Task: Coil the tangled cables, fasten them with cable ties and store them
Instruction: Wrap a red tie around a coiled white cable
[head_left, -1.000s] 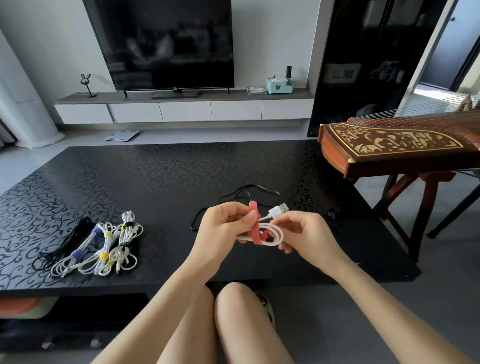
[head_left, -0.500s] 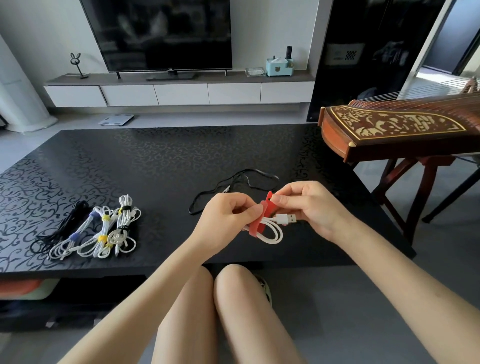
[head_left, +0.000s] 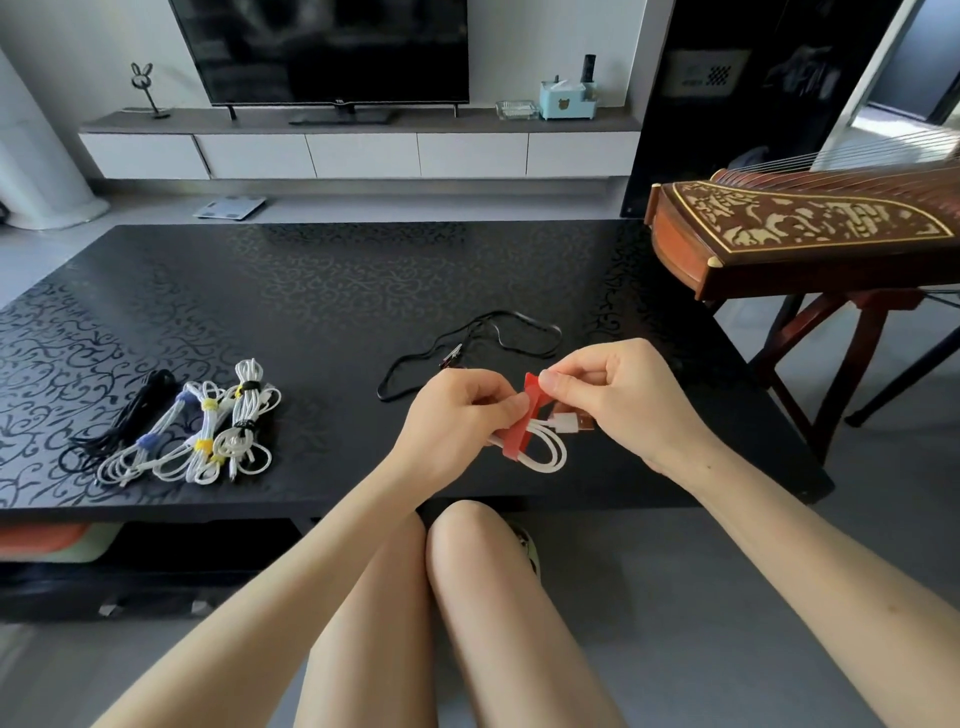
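- One white cable (head_left: 543, 449), coiled small, is hanging between my two hands just above the near edge of the black table (head_left: 311, 291), with its USB plug (head_left: 569, 422) sticking out to the right.
- I'm seeing the red tie (head_left: 519, 434) wrapping round the coil's middle, its free end rising up and to the right.
- My left hand (head_left: 452, 415) is pinching coil and tie together, fingers curled.
- My right hand (head_left: 618, 400) is pinching the tie's tip between thumb and forefinger.
- What's changing: a second ago the right hand was holding the coil and the tie was standing straight up from the left fingers. Now the right hand is on the tip and is drawing it across, and the plug is pointing sideways instead of up.
- I'm reading this as the wrap closing. The fastening looks nearly done, but it is not yet sealed.
- Just beyond my hands, a loose black cable (head_left: 467, 348) is lying uncoiled, so work is remaining.
- Well to the left, the tied bundles (head_left: 208, 436) are lying side by side on the table.
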